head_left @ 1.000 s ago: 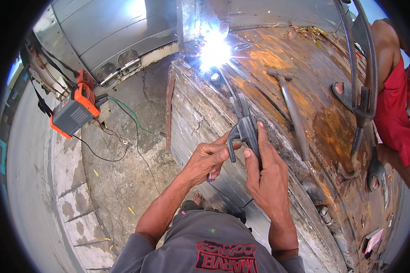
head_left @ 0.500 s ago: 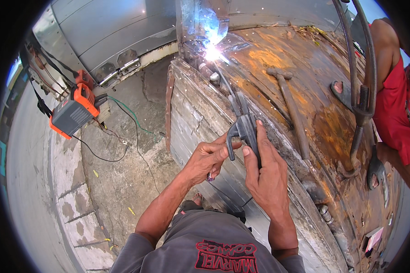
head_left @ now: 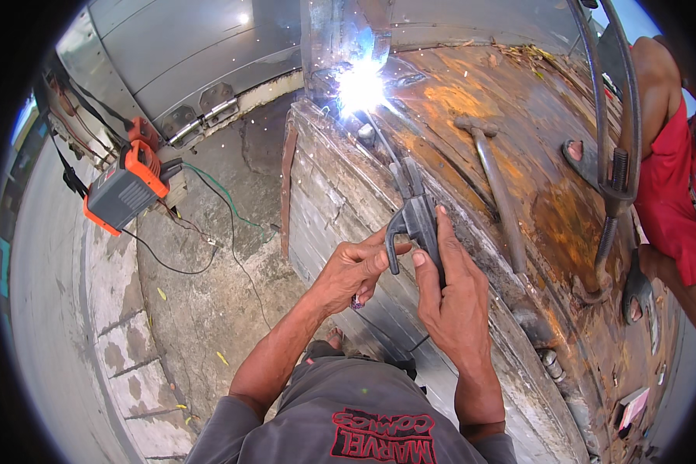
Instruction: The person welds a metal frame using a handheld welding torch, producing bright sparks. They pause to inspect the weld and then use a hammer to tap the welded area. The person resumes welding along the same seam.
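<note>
A black welding electrode holder [head_left: 419, 220] is gripped in my right hand [head_left: 458, 305], with the index finger stretched along its side and the thumb on top. Fingers of my left hand [head_left: 349, 271] are curled at the holder's lever, and part of them is hidden behind it. A small purple thing shows below the left fingers, too small to name. From the holder's jaws a thin welding rod [head_left: 380, 135] runs forward to a bright arc [head_left: 361, 89] at the foot of a metal post [head_left: 329, 39]. Glare hides the rod's tip, and sparks fly around it.
A hammer [head_left: 496, 185] lies on the rusty truck-bed floor [head_left: 549, 232]. An orange and grey welding machine [head_left: 127, 189] stands left, trailing cables. At right, another person's bent leg [head_left: 653, 85], red shorts and sandals are beside a metal bar frame [head_left: 619, 185].
The arc has grown brighter and wider, covering more of the post's foot. Both hands and the holder stay nearly in place.
</note>
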Demonstrator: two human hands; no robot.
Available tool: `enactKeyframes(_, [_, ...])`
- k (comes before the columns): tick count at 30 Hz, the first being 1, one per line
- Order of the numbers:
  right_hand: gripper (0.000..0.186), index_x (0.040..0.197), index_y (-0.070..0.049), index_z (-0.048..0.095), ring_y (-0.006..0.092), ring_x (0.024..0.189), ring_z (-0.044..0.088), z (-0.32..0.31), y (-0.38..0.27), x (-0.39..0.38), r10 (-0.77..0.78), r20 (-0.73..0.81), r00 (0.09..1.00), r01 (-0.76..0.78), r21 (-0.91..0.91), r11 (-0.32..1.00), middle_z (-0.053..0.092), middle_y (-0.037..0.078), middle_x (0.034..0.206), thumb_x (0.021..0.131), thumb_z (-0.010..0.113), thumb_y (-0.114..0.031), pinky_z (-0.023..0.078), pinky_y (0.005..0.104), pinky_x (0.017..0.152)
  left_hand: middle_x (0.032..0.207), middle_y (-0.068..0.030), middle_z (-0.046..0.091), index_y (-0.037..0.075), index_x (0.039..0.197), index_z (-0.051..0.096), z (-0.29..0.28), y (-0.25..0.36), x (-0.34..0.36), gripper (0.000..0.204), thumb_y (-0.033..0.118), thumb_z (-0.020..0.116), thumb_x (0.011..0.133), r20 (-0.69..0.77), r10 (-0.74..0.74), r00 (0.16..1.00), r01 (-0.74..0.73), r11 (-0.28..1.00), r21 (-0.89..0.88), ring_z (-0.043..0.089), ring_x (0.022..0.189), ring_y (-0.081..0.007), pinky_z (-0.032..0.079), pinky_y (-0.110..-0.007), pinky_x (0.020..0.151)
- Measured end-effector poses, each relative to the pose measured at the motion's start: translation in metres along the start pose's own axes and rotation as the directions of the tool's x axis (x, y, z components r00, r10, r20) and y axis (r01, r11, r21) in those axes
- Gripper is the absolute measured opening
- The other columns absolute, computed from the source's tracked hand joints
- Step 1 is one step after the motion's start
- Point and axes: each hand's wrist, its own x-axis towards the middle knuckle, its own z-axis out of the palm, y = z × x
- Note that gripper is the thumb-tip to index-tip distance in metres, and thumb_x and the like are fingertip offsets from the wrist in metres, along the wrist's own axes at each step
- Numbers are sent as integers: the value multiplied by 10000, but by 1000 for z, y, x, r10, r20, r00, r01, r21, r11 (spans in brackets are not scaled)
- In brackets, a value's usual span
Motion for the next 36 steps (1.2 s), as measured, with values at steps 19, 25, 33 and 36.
enactKeyframes(19, [589, 1647, -22, 459, 379, 1098, 776, 1, 0, 3, 25, -15, 1000, -25, -19, 1000, 753, 274, 1228, 1096, 626, -146, 579, 435, 946, 898, -136, 514, -23, 730, 717, -2, -3, 2, 623, 519, 732, 1034, -2, 6, 1000, -6, 1000, 7, 688, 874, -110, 442, -236, 416])
enactKeyframes(25, [600, 1645, -2, 449, 405, 1087, 766, 0, -1, 4, 6, -5, 1000, -6, -25, 1000, 740, 294, 1227, 1089, 631, -136, 579, 453, 938, 572, -104, 574, -14, 766, 721, 1, 0, 2, 615, 538, 717, 1038, -6, 10, 1000, -10, 1000, 21, 754, 871, -117, 448, -237, 405])
enactKeyframes(33, [615, 1635, 30, 438, 455, 1082, 747, 0, -1, 5, -7, 2, 1000, 7, -18, 1000, 720, 316, 1238, 1074, 644, -116, 577, 481, 922, 615, -120, 620, -14, 737, 699, 10, 11, -1, 624, 533, 721, 1036, -23, -14, 1000, 14, 1000, -8, 634, 580, -62, 444, -229, 417])
enactKeyframes(36, [616, 1636, 30, 437, 457, 1080, 746, 1, 0, 6, -13, -9, 1000, 13, -22, 1000, 723, 314, 1228, 1074, 643, -119, 577, 479, 920, 597, -115, 603, -9, 724, 695, 8, 10, 0, 631, 539, 717, 1036, -7, -7, 1000, 7, 1000, 2, 665, 627, -72, 446, -229, 419])
